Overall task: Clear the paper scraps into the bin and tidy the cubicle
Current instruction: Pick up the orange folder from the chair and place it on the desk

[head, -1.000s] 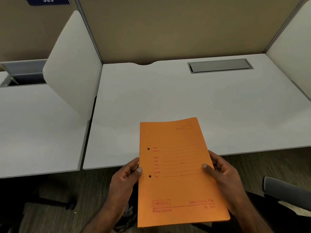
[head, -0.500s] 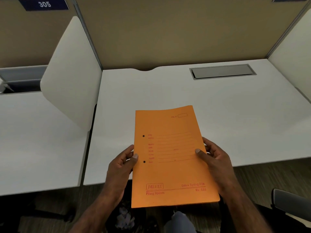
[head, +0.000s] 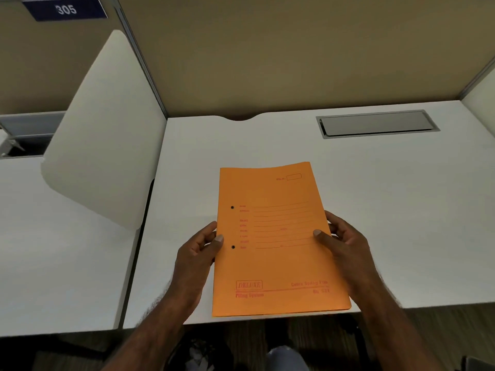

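An orange file folder [head: 276,263] with red print and two punch holes is held flat over the front middle of the white desk [head: 388,210]. My left hand [head: 199,253] grips its left edge, thumb on top near the lower hole. My right hand [head: 342,245] grips its right edge, thumb on the cover. Below the desk's front edge a dark bin [head: 199,354] shows crumpled white paper scraps inside, partly hidden by my left forearm.
A metal cable hatch [head: 375,124] is set into the desk's back right. A white curved divider [head: 104,135] separates this desk from the neighbouring desk [head: 53,263] on the left. Tan partition walls close the back, with a blue 305 sign [head: 65,9].
Both hands have carried the folder forward, from over the desk's front edge and floor to lying over the desk surface. The view has tilted down towards the desk.
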Available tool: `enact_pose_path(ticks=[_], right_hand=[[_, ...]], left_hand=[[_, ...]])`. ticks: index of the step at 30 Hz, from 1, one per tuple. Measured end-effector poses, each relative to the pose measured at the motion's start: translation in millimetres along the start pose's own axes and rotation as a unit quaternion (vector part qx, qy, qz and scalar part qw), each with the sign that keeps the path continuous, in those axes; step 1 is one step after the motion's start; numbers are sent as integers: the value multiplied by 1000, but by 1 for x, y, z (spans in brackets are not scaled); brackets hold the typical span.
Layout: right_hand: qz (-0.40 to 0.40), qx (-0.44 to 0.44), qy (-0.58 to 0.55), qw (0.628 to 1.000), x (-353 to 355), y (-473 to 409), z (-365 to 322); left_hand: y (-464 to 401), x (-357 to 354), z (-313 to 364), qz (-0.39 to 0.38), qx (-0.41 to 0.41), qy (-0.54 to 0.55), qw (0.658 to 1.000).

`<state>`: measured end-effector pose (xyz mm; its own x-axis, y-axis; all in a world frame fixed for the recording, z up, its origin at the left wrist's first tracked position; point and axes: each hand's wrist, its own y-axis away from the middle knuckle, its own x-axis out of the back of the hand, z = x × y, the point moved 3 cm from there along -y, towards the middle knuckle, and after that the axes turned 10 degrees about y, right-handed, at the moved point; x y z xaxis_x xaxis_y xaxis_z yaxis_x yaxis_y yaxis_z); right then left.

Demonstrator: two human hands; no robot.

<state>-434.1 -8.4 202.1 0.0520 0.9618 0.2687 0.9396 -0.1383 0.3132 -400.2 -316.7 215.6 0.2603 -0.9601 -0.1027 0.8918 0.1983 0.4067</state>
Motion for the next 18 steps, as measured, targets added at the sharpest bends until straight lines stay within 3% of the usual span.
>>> enact_pose_path(ticks=[18], right_hand=[[21, 26, 88, 996, -10, -238, -56]], left_hand=[[-232, -67, 58, -11, -11, -22, 1000]])
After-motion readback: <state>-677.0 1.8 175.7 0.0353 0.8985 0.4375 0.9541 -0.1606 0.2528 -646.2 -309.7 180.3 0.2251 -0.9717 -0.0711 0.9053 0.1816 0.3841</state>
